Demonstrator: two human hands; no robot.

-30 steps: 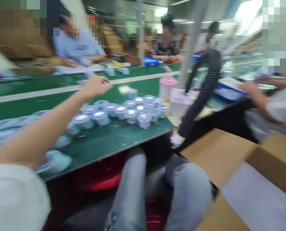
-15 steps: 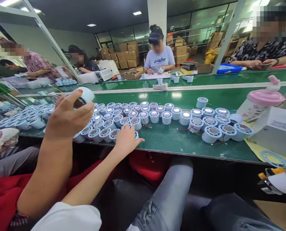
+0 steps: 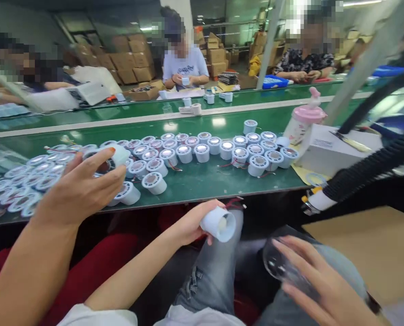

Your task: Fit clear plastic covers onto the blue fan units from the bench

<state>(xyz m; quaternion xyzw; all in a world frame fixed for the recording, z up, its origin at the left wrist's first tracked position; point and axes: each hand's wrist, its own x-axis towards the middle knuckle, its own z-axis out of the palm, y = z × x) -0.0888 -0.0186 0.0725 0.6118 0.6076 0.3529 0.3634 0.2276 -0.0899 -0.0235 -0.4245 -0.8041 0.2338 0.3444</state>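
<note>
My left hand (image 3: 197, 222) is closed round a pale blue cylindrical housing (image 3: 216, 224), held above my leg in front of the bench edge. Its open end faces right and towards me, and red and dark wires trail off behind it. My right hand (image 3: 319, 276), at the lower right, grips a clear, see-through round cup (image 3: 280, 262), blurred by motion. On the bench stand many similar blue housings (image 3: 154, 182) with round metallic centres, some with thin wires showing.
At left, a co-worker's hand (image 3: 83, 185) holds another blue housing over the bench (image 3: 195, 185). To the right are a pink-lidded bottle (image 3: 309, 120), a white box (image 3: 338, 147) and a black hose (image 3: 375, 158) with a white nozzle. A cardboard sheet (image 3: 368, 249) lies below.
My left hand has lifted a housing off the bench and brought it right, towards me. My right hand has come into view with the clear cup. The view has turned right.
</note>
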